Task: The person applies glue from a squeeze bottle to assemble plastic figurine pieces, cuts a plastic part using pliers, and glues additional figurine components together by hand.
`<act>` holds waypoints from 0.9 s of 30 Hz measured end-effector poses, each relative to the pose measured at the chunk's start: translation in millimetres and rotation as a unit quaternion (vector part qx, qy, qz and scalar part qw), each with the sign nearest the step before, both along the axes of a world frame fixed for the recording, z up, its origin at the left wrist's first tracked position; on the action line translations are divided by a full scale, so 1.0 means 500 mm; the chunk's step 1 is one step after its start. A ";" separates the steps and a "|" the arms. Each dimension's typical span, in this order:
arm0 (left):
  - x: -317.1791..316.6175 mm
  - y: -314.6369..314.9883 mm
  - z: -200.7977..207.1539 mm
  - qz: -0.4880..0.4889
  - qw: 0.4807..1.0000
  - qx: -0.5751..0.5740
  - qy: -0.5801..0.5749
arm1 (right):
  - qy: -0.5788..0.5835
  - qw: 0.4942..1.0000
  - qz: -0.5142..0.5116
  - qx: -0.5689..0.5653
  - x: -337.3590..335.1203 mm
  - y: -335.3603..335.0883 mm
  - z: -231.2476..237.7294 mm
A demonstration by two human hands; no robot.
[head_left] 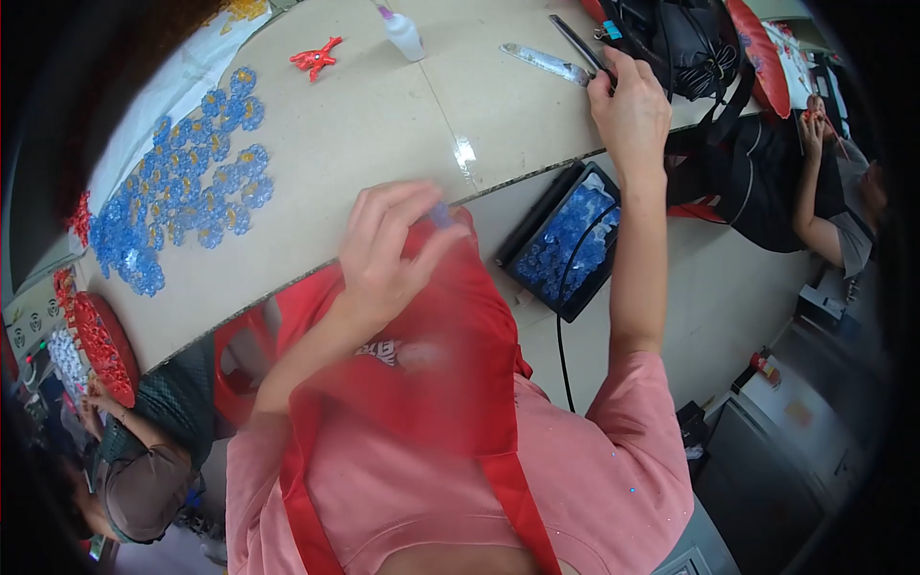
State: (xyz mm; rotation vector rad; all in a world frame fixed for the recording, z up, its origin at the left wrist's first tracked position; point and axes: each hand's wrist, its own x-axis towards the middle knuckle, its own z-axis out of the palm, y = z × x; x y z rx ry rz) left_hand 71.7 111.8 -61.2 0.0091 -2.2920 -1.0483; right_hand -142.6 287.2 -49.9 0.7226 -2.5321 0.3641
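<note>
The small blue piece sits pinched between the fingertips of the left hand, which is raised above the red apron, just in front of the table edge. It looks like one of the clear blue plastic flowers, so I judge it very light, stiff and a little brittle at the petals; a soft pinch at the rim or the middle should hold it, since smooth plastic can slip easily. The picture is blurred here, so finer detail I cannot tell. The right hand reaches far over the table and its fingers are closed around the handle of a dark tool, beside a long silver blade. Under that arm a black tray full of blue pieces rests near the lap, with a black cable across it. On the table lies a big group of blue flowers, a red piece and a small glue bottle. Other people work at both sides.
</note>
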 end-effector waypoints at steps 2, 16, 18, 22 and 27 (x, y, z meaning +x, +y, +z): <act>-0.007 -0.003 -0.005 0.013 0.999 -0.047 0.020 | -0.058 0.998 0.003 -0.040 0.030 0.003 0.026; -0.026 0.020 -0.018 0.013 0.990 -0.133 -0.033 | -0.641 0.588 0.071 -0.489 0.306 0.067 -0.016; -0.023 0.023 -0.016 0.013 0.989 -0.141 -0.042 | -0.656 0.565 0.071 -0.495 0.311 0.069 -0.024; -0.024 0.027 0.008 0.001 0.980 -0.166 -0.108 | -0.651 0.571 0.059 -0.497 0.311 0.065 -0.034; -0.039 0.012 0.029 -0.037 0.981 -0.139 -0.129 | -0.635 0.558 0.092 -0.527 0.300 0.069 -0.024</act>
